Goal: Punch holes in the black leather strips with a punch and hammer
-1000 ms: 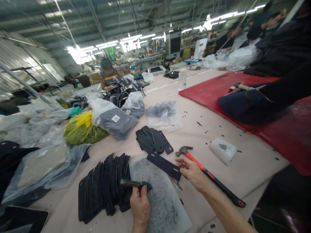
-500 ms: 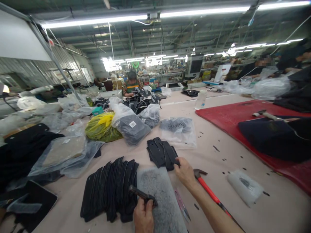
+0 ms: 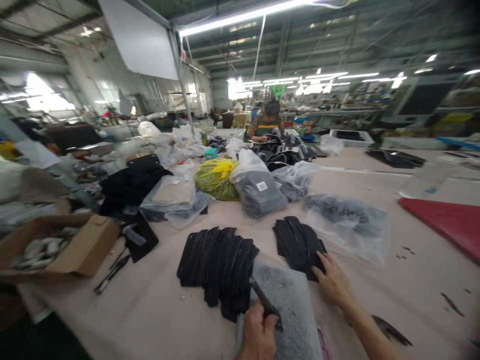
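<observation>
My left hand (image 3: 258, 330) is closed around a dark metal punch (image 3: 266, 302), which is held at a slant above a grey, scuffed slab (image 3: 292, 310). At the right edge of a small pile of black fabric pieces (image 3: 298, 245) is my right hand (image 3: 333, 280); its fingers are apart and the fingertips touch the pile. A larger row of overlapping black fabric pieces (image 3: 215, 265) lies left of the slab. Pink-handled snips (image 3: 324, 342) show partly beside the slab. A blurred hammer head (image 3: 392, 330) sticks out beyond my right forearm.
Bagged goods (image 3: 258, 187), a yellow bag (image 3: 216, 180) and a clear bag with dark contents (image 3: 348, 220) lie behind the piles. An open cardboard box (image 3: 82, 245) stands at the left. A red board (image 3: 446, 220) lies at the right. A person (image 3: 268, 122) sits across the table.
The view has swung left, bringing the cardboard box into sight. My right hand's fingers have spread a little at the small pile. My left hand keeps hold of the punch.
</observation>
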Action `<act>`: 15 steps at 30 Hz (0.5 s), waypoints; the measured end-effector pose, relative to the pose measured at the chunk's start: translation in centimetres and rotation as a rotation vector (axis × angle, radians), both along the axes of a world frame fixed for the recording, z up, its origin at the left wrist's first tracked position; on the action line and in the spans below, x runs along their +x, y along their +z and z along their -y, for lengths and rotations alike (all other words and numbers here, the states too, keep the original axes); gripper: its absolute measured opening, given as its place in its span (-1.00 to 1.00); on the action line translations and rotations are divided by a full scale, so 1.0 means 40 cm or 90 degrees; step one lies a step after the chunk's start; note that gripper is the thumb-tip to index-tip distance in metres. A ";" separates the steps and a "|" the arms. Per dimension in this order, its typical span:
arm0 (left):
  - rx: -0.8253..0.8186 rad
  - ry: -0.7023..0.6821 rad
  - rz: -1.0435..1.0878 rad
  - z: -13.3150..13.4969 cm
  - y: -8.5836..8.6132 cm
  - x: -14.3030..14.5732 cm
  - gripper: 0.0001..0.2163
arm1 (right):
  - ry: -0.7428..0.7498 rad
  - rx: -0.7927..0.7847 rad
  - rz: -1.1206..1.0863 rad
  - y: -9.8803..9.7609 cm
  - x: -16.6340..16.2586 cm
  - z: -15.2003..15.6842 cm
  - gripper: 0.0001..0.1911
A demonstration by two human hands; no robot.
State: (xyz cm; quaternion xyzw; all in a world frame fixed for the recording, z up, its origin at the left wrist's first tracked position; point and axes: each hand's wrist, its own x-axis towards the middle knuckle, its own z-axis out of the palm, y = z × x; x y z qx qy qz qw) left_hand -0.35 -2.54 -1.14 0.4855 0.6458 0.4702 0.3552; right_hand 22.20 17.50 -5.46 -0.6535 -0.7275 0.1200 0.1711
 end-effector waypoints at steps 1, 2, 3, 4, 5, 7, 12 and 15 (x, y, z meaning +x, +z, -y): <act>0.003 -0.003 0.008 0.000 0.007 -0.002 -0.75 | 0.001 -0.009 0.004 0.002 -0.003 -0.024 -0.41; 0.005 -0.003 0.016 0.001 0.014 -0.004 -0.73 | -0.009 -0.013 0.013 0.011 -0.009 -0.045 -0.42; 0.007 -0.001 0.025 0.001 0.019 -0.005 -0.71 | -0.020 -0.002 0.021 0.027 -0.020 -0.060 -0.42; 0.007 -0.001 0.034 0.002 0.023 -0.007 -0.71 | -0.024 0.019 0.022 0.049 -0.038 -0.067 -0.43; 0.007 -0.001 0.042 0.004 0.025 -0.008 -0.70 | -0.015 0.040 0.009 0.078 -0.063 -0.067 -0.45; 0.010 0.001 0.054 0.006 0.025 -0.010 -0.70 | 0.065 0.044 -0.066 0.149 -0.135 -0.046 -0.50; -0.006 -0.007 0.061 0.010 0.018 -0.014 -0.74 | 0.362 -0.149 -0.233 0.338 -0.379 0.065 -0.70; -0.033 -0.013 0.073 0.012 0.016 -0.018 -0.79 | 0.538 -0.175 -0.156 0.409 -0.499 0.114 -0.76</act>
